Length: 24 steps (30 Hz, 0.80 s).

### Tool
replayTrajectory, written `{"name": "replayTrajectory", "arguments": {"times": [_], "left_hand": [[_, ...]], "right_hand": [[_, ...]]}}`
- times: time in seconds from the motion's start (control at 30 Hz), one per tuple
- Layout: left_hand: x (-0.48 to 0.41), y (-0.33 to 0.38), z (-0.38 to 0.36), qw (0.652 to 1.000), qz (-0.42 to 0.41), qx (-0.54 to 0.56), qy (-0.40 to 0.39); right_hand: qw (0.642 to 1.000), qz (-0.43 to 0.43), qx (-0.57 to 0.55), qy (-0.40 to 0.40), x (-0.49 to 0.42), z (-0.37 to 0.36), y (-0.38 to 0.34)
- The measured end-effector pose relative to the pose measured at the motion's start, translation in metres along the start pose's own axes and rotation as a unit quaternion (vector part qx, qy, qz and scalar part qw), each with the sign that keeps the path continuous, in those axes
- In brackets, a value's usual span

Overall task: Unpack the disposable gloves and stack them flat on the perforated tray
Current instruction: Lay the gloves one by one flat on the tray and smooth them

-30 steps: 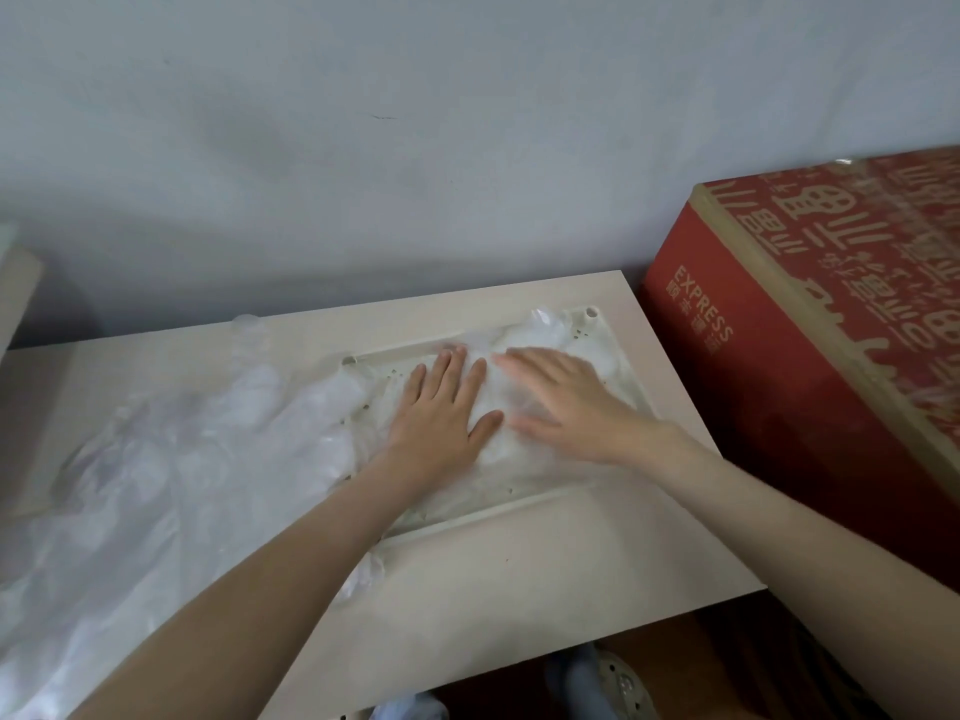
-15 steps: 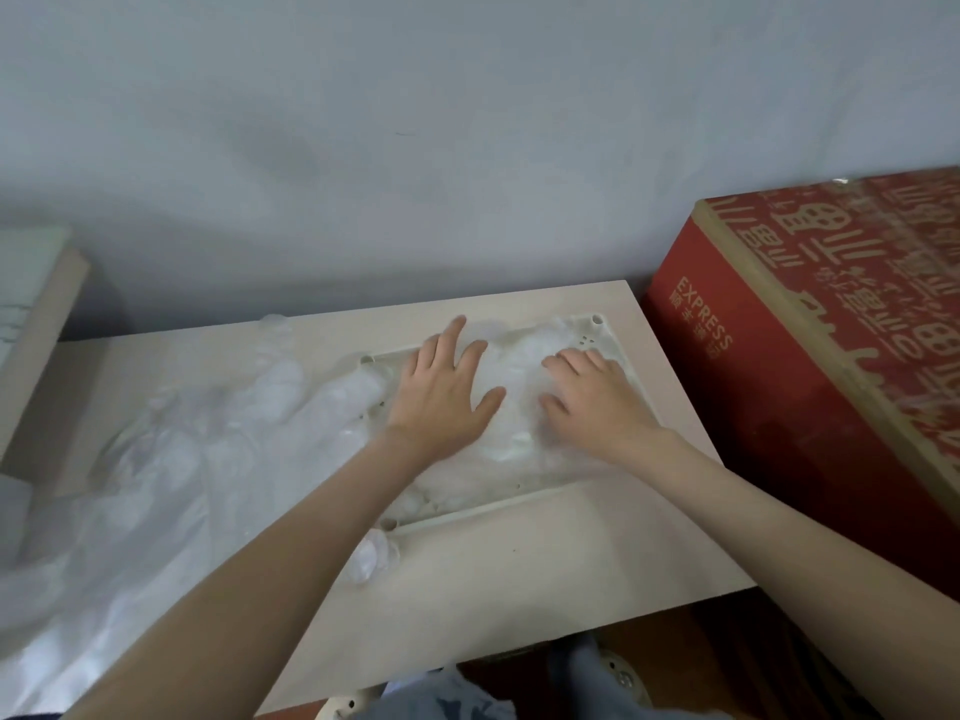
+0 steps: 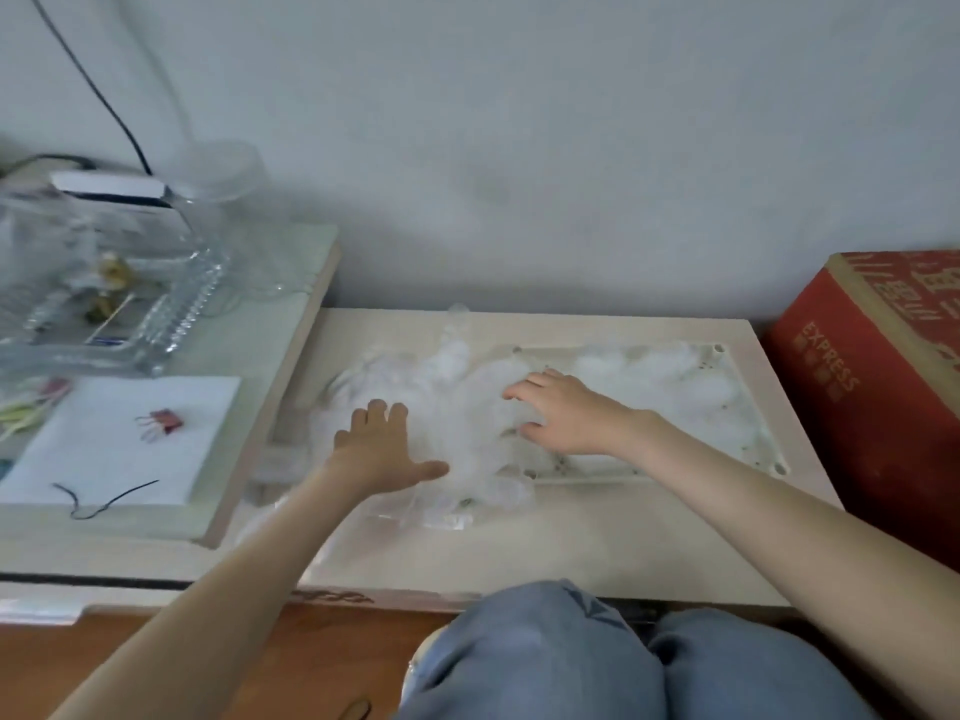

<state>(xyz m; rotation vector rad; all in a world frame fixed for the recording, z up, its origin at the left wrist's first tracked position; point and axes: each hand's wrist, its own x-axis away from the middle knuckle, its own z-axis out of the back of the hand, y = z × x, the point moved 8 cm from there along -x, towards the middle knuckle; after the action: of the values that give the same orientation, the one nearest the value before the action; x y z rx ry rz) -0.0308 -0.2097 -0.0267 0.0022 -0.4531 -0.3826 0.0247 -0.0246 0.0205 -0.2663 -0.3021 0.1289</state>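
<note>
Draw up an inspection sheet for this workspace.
Surface: low beige table against the wall.
Job's things: perforated tray at right holds some gloves; loose pile spills past its left end.
Clutter: glass dish, white paper and red clip on the side table.
Hands: left hand flat on the pile; right hand curled over gloves at the tray's edge, grip unclear.
Cables: black cable up the wall; black cord on the paper.
Surroundings: red carton at right, grey wall.

Piled gloves (image 3: pixel 462 407) hide much of the perforated tray (image 3: pixel 750 407).
</note>
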Motion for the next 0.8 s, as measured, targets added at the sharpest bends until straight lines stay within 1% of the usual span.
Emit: {"name": "replayTrajectory", "arguments": {"times": [0.07,0.17,0.23,0.33,0.53,0.63,0.73,0.8], "left_hand": [[0.005,-0.009,-0.012,1.0,-0.005,-0.003,-0.007],[0.011,-0.016,-0.015,0.999,-0.024,0.0,0.036],[0.009,-0.02,-0.013,0.998,-0.037,0.013,0.05],[0.005,-0.029,-0.006,0.995,-0.043,0.072,0.051],[0.009,-0.03,0.013,0.981,-0.027,0.157,0.111],[0.007,-0.023,0.018,0.969,-0.01,0.216,0.119],[0.006,-0.011,0.024,0.96,-0.01,0.251,0.124],[0.007,-0.006,0.029,0.956,-0.004,0.263,0.129]], "right_hand": [[1.0,0.02,0.008,-0.015,-0.009,-0.007,-0.02],[0.999,0.036,0.022,-0.017,-0.019,-0.012,-0.042],[0.999,0.039,0.028,-0.016,-0.023,-0.011,-0.05],[0.999,0.038,0.028,-0.021,-0.024,-0.01,-0.052],[0.999,0.027,0.022,-0.021,-0.022,-0.004,-0.054],[0.999,0.016,0.015,-0.026,-0.019,-0.001,-0.053],[1.0,-0.006,-0.013,-0.027,-0.017,0.001,-0.046],[0.998,-0.025,-0.058,-0.017,-0.015,0.004,-0.04]]}}
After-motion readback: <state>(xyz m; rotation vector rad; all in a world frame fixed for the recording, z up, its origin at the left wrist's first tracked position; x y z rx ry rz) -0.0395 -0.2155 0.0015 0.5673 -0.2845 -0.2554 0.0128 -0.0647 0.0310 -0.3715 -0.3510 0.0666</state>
